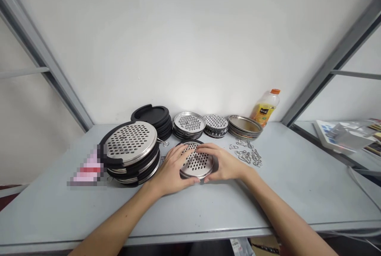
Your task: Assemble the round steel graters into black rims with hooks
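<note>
Grey table (196,214), with contents from left:
Pink item (89,168), one, pixelated (detail unreadable), beside the next lot
Large stack (131,145) of perforated metal discs in black surrounds, a small hooked clip jutting from its right side
Black pieces (151,115), round, piled behind that stack
Left hand (174,168), curved round the left side of the disc below, thumb at its near rim
Rimmed perforated plates (189,123), stacked near the wall
Perforated metal disc (197,165), low over the table, clasped between both hands, black showing at its far edge
Grater plates (216,123), metal, stacked
Right hand (222,164), closed about the disc's right side, thumb tip near the left one
Metal clips (244,156), small, loosely heaped
Shallow metal dishes (245,124), stacked
Bottle (266,109), orange cap, yellow label, upright behind the dishes
</note>
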A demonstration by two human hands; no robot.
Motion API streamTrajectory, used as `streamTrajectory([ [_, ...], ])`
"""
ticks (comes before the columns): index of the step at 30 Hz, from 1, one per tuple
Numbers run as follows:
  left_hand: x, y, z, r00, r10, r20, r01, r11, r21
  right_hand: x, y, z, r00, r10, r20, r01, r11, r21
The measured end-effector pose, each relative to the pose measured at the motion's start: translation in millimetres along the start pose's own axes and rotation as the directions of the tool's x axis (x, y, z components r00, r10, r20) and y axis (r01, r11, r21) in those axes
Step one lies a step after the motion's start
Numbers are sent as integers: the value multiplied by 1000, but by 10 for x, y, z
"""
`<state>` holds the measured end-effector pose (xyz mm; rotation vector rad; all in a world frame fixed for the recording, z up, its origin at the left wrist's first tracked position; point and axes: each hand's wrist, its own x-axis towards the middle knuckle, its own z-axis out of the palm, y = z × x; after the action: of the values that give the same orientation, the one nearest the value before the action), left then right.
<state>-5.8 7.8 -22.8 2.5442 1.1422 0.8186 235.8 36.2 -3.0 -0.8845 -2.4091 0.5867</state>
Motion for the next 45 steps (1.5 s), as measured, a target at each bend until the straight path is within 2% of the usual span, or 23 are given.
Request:
streamTrajectory([
  [7,-42,-60,38,979,-188,82,186,982,33,-35,117,43,997,64,33,-63,998,-19],
  [11,-55,-75,37,963,-235,128,233,972,31,-44,150,66,993,108,38,-107,994,-27],
  [19,-71,-66,24,980,-188,66,187,982,15,-33,108,67,997,77,-12,-77,997,-25],
  [27,-54,-20,-14,978,-195,72,196,981,2,-46,82,84,994,110,17,-108,988,-109],
  [34,-95,-91,67,982,-182,53,183,983,-3,-32,165,96,997,75,-30,-76,996,-42],
  [40,-87,-71,66,976,-189,104,185,982,45,-28,177,94,995,91,33,-90,996,-28],
  [45,-71,-70,46,982,-160,98,152,984,89,-17,159,109,994,89,62,-88,996,-12],
])
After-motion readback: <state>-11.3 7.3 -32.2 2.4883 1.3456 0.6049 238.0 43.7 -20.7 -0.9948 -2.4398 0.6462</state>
